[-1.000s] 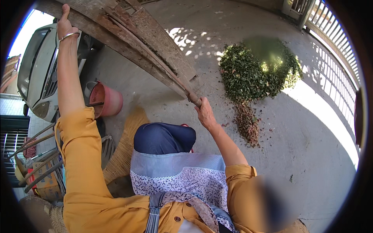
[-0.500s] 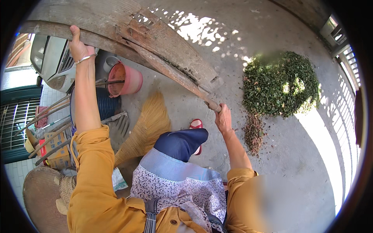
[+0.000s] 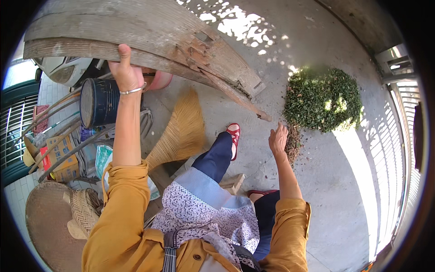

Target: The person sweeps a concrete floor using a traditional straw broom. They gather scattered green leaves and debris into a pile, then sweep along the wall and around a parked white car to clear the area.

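A long, weathered wooden plank [image 3: 118, 27] with a side board spans the upper left. A thin wooden bar [image 3: 235, 93] joins it and ends in a bare tip. My left hand [image 3: 127, 75] grips the plank's near lower edge, thumb up on its side and fingers hidden beneath. Just short of the bar's tip, my right hand [image 3: 278, 138] reaches out, fingers extended, holding nothing. Beyond that hand lies a heap of chopped green leaves [image 3: 317, 97], with a strip of brownish debris [image 3: 294, 145] at its near side.
A straw broom [image 3: 181, 127], a dark blue drum [image 3: 99, 103] and a partly covered pink bucket [image 3: 161, 80] stand at left. Long-handled tools, cardboard boxes [image 3: 63, 158] and a round woven tray [image 3: 52, 226] lie nearer. A small wooden piece [image 3: 233, 183] sits between my feet. Railings [image 3: 408, 122] run along the right.
My right hand has let go of the bar's tip and moved slightly right. My left hand, still on the plank, has shifted right and nearer. My feet have moved apart.
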Demonstrator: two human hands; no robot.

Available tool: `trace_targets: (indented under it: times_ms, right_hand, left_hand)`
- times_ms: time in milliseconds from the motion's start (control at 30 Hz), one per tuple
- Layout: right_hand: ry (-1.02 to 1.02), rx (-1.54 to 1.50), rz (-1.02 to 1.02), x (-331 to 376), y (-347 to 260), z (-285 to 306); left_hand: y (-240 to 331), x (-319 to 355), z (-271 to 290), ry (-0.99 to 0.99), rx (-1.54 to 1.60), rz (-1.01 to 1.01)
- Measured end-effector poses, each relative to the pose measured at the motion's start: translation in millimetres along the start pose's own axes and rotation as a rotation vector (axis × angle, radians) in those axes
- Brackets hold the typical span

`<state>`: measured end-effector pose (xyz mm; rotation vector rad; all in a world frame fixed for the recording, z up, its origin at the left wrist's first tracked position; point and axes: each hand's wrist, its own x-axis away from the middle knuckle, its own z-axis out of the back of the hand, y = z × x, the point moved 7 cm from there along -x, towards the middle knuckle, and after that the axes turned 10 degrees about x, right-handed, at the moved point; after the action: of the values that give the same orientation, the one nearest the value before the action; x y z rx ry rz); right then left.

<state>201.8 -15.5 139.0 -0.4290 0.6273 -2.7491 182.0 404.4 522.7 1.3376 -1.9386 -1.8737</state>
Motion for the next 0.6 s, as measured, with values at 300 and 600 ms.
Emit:
trace_targets:
  times_ms: [300,600]
  right_hand:
    - [0.144,-0.177,0.585,-8,-352,266]
    - [-0.3,0.31,0.476,-49,-410,205]
  left_hand:
    - [26,38,9,0.082,-0.071,0.274]
    - [44,70,21,0.196,-0.023,0.501]
